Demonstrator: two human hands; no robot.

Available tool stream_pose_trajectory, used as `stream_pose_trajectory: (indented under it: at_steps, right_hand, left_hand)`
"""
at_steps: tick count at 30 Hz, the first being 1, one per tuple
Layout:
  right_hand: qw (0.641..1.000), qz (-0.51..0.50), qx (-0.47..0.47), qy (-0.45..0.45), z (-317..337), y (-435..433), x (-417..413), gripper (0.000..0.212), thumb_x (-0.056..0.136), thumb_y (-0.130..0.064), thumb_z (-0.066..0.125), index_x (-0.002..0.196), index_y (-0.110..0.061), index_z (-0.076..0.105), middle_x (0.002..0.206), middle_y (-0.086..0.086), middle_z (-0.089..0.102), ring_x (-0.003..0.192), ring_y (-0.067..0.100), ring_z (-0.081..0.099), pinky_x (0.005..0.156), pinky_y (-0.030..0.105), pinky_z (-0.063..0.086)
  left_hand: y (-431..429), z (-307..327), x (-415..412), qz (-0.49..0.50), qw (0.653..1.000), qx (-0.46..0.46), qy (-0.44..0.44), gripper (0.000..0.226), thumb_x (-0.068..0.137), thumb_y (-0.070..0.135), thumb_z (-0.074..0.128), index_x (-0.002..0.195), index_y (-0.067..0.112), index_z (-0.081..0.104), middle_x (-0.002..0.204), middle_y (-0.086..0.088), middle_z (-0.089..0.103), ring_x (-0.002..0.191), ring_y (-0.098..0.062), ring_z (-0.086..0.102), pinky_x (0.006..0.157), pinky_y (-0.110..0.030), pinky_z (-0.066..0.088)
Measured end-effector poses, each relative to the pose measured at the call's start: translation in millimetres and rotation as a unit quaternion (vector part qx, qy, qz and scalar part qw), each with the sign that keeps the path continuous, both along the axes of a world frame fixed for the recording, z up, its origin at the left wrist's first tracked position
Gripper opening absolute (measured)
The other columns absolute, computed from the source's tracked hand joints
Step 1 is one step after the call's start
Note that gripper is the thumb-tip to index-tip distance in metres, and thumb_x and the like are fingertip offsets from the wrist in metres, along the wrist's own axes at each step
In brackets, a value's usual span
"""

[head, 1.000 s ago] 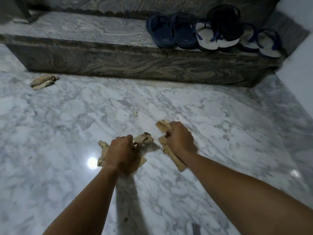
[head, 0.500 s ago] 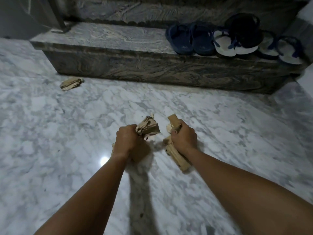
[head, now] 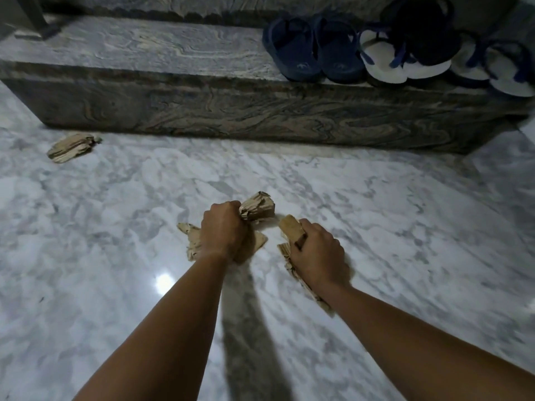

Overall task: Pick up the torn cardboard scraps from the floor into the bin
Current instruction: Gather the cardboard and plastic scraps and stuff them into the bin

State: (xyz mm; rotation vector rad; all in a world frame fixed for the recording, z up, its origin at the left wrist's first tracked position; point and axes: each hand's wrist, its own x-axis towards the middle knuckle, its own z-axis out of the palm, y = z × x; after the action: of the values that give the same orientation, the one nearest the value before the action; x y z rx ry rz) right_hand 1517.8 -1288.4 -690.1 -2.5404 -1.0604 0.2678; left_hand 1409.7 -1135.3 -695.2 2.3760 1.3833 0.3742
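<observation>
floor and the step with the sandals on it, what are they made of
Floor: looks like polished white marble, grey veins and a sharp light glare. Step: seemingly darker stone with swirling brown-grey banding, duller finish. Either could be patterned tile.

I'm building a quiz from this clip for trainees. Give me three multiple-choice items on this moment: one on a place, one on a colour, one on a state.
1. Where does the loose brown cardboard scrap lie?
A. on the stone step
B. on the marble floor at far left, near the step
C. among the sandals

2. What colour is the leftmost pair of sandals on the step?
A. dark blue
B. red
C. yellow

3. What are the hands doing?
A. both empty
B. only the right grips cardboard
C. each grips cardboard

Answers: B, the loose scrap lies on the floor; A, the leftmost pair is dark blue; C, left hand and right hand both clench torn pieces.
</observation>
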Motion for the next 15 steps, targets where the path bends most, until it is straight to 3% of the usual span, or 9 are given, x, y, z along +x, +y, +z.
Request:
stream_pose_trajectory:
  at_steps: [5, 9, 11, 15]
  right_hand:
    - [0.999, -0.010, 0.018, 0.025, 1, -1, 1, 0.042, 0.094, -0.033, 0.054, 0.135, -0.024, 0.055, 0.119, 0.005, 0.066, 0.106, 0.031, 0.061, 0.082, 0.038, 0.047]
    - [0.995, -0.045, 0.047, 0.075, 3, 2, 4, 0.025, 0.094, -0.038, 0.056, 0.108, -0.020, 0.064, 0.100, 0.007, 0.071, 0.093, 0.034, 0.064, 0.075, 0.039, 0.052]
    - [0.989, -0.071, 0.058, 0.112, 7, 4, 2, 0.028, 0.092, -0.043, 0.060, 0.106, -0.019, 0.065, 0.101, 0.007, 0.070, 0.095, 0.034, 0.064, 0.079, 0.039, 0.053]
    - [0.988, -0.085, 0.062, 0.117, 10, 5, -10, 0.028, 0.093, -0.042, 0.062, 0.107, -0.018, 0.065, 0.103, 0.007, 0.070, 0.097, 0.035, 0.064, 0.076, 0.034, 0.046]
  left_hand:
    - [4, 15, -18, -0.023, 0.998, -0.038, -0.037, 0.006, 0.074, 0.016, 0.056, 0.069, 0.015, 0.060, 0.072, -0.014, 0.065, 0.073, -0.036, 0.060, 0.060, -0.035, 0.043]
    - [8, 34, -56, 0.035, 0.987, -0.048, -0.148, 0.014, 0.062, 0.019, 0.050, 0.050, 0.013, 0.046, 0.048, -0.005, 0.051, 0.051, -0.025, 0.049, 0.048, -0.031, 0.034]
    - [3, 41, -76, 0.031, 0.988, -0.045, -0.144, 0.014, 0.060, 0.018, 0.048, 0.049, 0.011, 0.044, 0.044, -0.003, 0.048, 0.047, -0.021, 0.043, 0.046, -0.031, 0.032]
    - [-19, 41, -93, 0.023, 0.991, -0.069, -0.110, 0.017, 0.066, 0.012, 0.055, 0.050, 0.015, 0.049, 0.050, -0.006, 0.056, 0.051, -0.024, 0.052, 0.048, -0.030, 0.035]
